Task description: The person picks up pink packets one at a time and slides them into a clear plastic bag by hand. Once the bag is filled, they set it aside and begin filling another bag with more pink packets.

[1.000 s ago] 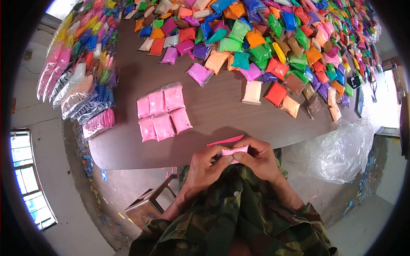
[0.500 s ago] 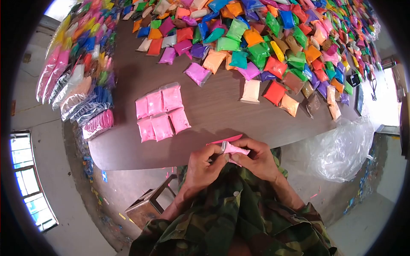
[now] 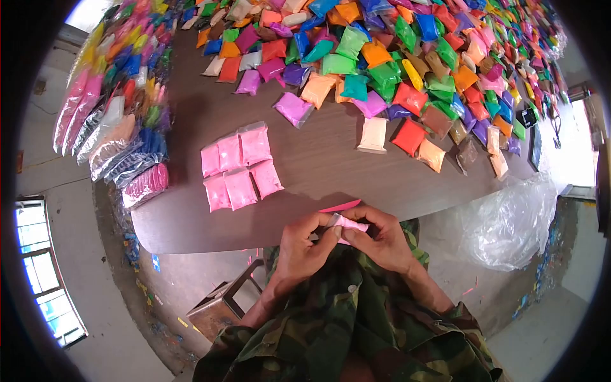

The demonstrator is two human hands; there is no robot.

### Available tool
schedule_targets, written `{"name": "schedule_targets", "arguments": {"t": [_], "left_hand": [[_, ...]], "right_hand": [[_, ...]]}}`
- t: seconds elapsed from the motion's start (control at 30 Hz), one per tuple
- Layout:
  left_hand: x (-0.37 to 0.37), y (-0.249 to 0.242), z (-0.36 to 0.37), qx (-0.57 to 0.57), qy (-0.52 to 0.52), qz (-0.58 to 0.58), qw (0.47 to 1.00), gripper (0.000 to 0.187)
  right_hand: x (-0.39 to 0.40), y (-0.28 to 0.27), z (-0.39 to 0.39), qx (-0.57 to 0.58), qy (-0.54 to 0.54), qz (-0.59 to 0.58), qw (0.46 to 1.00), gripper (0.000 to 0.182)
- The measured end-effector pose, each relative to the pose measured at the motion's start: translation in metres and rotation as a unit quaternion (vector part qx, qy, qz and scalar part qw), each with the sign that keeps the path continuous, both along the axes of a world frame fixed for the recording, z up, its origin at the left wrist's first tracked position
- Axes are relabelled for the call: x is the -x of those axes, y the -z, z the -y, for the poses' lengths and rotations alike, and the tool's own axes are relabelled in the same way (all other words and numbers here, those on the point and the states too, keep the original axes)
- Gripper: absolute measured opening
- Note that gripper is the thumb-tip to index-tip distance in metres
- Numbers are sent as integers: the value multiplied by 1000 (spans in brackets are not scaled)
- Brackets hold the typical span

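Observation:
At the table's near edge, my left hand (image 3: 307, 243) and my right hand (image 3: 384, 240) pinch a small clear packet of pink material (image 3: 352, 223) between thumbs and fingers. The left fingers are at its clear plastic end, and the right ones grip the pink-filled side. Part of the packet is hidden behind my fingers. Just beyond my hands lies a flat, bright pink strip (image 3: 341, 206). To the left, several similar pink packets (image 3: 239, 187) lie side by side in two rows.
A large heap of colourful packets (image 3: 386, 74) covers the back of the dark table (image 3: 210, 239). Bundles of filled bags (image 3: 127, 121) are stacked along the left. A clear plastic bag (image 3: 509, 226) hangs at the right edge, and a wooden stool (image 3: 219, 309) stands below.
The packet has turned slightly and its pink part shows less between my fingers. The pink strip's left end is now more covered by my left hand.

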State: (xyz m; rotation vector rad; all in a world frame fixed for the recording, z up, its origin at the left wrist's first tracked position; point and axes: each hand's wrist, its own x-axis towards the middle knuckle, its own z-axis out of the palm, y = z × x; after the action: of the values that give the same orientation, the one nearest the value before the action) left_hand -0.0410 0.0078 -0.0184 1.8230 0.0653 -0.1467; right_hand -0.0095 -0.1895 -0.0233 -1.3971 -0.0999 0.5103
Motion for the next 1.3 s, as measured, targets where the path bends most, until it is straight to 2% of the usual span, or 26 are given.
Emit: {"name": "schedule_targets", "arguments": {"t": [0.1, 0.2, 0.3, 0.4, 0.5, 0.6, 0.7, 0.8, 1.0, 1.1, 1.2, 1.3], "left_hand": [[0, -2, 0, 9, -16, -22, 1000, 13], [-3, -8, 3, 62, -10, -60, 996, 14], [-5, -12, 3, 55, -16, -68, 996, 15], [-5, -9, 5, 36, -28, -45, 998, 15], [-3, -2, 3, 12, -20, -17, 1000, 16], [-3, -5, 4, 15, -22, -14, 1000, 15], [-6, -11, 7, 34, -29, -25, 999, 14], [-4, -9, 9, 126, -52, -94, 986, 14], [-2, -8, 2, 33, -22, -92, 995, 13], [-2, -6, 1, 12, -2, -29, 999, 12], [-2, -5, 2, 3, 5, 3, 1000, 13], [-2, -8, 3, 84, -3, -67, 994, 15]], "right_hand": [[2, 10, 7, -25, -2, -46, 999, 15], [2, 17, 12, -2, 1, -21, 1000, 14], [4, 17, 9, 8, 5, 4, 1000, 14], [4, 17, 6, 22, -4, 40, 999, 13], [1, 2, 6, 58, -32, -14, 998, 13], [2, 13, 4, -2, -8, -12, 1000, 14], [5, 17, 7, -22, 10, -23, 999, 15], [8, 18, 7, -28, 40, -35, 998, 16], [7, 17, 5, -11, 22, -16, 1000, 19], [2, 2, 0, -60, 25, -47, 997, 19], [0, 16, 9, -26, -2, 11, 1000, 17], [1, 13, 10, -32, 24, -1, 999, 16]]}}
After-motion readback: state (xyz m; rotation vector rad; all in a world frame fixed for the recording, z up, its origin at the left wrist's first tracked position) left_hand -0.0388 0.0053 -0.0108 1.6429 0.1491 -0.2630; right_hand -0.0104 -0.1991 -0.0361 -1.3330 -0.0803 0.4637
